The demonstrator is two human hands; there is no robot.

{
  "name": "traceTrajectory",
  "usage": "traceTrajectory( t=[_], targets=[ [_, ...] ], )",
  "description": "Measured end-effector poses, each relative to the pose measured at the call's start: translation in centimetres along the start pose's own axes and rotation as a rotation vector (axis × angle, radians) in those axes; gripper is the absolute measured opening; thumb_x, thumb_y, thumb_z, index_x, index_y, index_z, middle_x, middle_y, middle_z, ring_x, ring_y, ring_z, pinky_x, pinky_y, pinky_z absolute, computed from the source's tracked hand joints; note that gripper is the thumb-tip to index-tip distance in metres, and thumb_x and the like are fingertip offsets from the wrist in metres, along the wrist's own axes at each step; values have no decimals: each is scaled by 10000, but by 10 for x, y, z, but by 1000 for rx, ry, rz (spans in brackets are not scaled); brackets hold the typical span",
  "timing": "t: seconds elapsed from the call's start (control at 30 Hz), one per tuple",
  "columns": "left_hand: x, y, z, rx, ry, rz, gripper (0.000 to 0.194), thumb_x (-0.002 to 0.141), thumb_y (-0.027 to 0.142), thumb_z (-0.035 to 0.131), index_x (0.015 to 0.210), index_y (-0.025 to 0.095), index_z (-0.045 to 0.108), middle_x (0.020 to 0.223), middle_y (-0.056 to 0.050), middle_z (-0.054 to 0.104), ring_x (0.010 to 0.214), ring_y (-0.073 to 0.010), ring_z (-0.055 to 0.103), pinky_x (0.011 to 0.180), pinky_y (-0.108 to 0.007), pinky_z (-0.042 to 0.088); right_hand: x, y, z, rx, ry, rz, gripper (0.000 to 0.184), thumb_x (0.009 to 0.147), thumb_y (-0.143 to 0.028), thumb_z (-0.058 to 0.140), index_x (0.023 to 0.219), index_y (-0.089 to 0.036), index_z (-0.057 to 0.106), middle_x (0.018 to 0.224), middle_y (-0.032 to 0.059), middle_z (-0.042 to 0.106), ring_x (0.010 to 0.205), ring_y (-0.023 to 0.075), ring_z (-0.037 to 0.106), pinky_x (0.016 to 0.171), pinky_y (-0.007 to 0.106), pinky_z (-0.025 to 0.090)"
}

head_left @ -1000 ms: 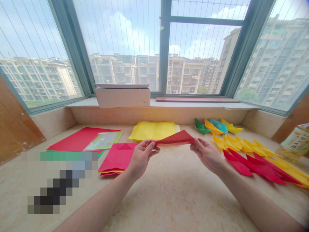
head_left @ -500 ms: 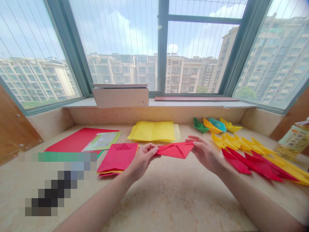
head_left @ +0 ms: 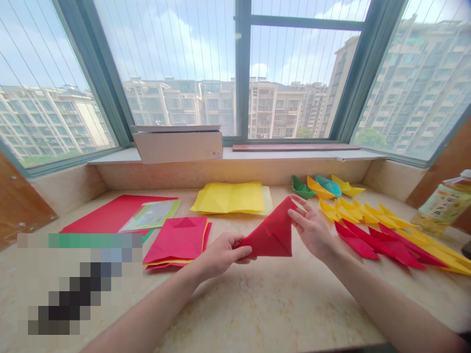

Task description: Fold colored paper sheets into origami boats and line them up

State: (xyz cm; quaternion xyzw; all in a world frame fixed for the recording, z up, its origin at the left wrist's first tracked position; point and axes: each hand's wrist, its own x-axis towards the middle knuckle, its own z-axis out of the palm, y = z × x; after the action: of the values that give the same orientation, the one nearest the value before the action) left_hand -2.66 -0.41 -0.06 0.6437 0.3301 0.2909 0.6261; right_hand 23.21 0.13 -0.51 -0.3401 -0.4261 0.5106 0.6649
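A folded piece of red paper (head_left: 274, 233) is held up above the countertop between my two hands, its broad triangular face towards me. My left hand (head_left: 224, 255) pinches its left corner with the thumb on top. The fingers of my right hand (head_left: 312, 225) grip the upper right edge near the raised tip; part of those fingers is behind the paper. To the left of my left hand lies a stack of folded red and yellow sheets (head_left: 178, 240). Right of my right hand stand several red paper boats (head_left: 386, 247) and several yellow paper boats (head_left: 362, 213).
Yellow creased sheets (head_left: 230, 197) lie at the back middle. A red sheet (head_left: 99, 213) and a clear packet (head_left: 150, 215) are at the left, near a blurred-out patch. Behind stands a white box (head_left: 178, 146) on the sill. A bottle (head_left: 447, 201) stands far right, beyond green, orange and blue boats (head_left: 327, 186).
The red paper has turned from a flat, narrow view to a raised triangular face. My right hand's side has tipped up, and my left hand has lowered slightly. The camera view shifted a little.
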Motion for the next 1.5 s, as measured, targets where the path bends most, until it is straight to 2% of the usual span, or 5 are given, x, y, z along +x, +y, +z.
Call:
traceTrajectory(
  t=[0.3, 0.63, 0.83, 1.17, 1.5],
  targets=[
    [-4, 5, 7, -70, -43, -25, 318, 797, 359, 731, 1037, 155, 688, 946, -114, 736, 767, -222, 752, 678, -256, 574, 8, 6, -8, 23, 114, -64, 335, 687, -338, 848, 979, -237, 718, 972, 24, 747, 875, 187, 697, 799, 303, 574],
    [-1, 8, 8, -139, 171, 137, 429, 833, 427, 677, 1160, 157, 610, 986, -114, 697, 663, -238, 741, 551, -303, 582, 10, -2, -13, 89, 121, -29, 358, 737, -298, 815, 1051, -274, 644, 956, -12, 744, 824, 145, 694, 757, 278, 560],
    [3, 11, 4, -198, 502, 197, 471, 786, 416, 729, 1077, 227, 413, 768, 32, 637, 570, -217, 724, 510, -271, 554, 7, 0, -8, 50, 68, -28, 404, 742, -322, 809, 1081, -292, 592, 1002, -6, 738, 906, 192, 701, 805, 344, 563],
    [6, 7, -1, -226, 628, 242, 371, 752, 401, 763, 981, 135, 644, 931, -59, 678, 879, -205, 677, 693, -330, 620, 2, 5, -6, 31, 5, -10, 483, 740, -316, 815, 1147, -326, 555, 1014, -14, 732, 911, 170, 693, 804, 303, 556],
    [12, 1, -2, -444, 683, 269, 259, 741, 291, 795, 901, 137, 662, 845, -1, 676, 812, -112, 656, 858, -268, 563, 0, 8, -4, -81, 6, -93, 430, 730, -351, 819, 1103, -333, 605, 985, -22, 731, 863, 173, 666, 728, 298, 557]
  ],
)
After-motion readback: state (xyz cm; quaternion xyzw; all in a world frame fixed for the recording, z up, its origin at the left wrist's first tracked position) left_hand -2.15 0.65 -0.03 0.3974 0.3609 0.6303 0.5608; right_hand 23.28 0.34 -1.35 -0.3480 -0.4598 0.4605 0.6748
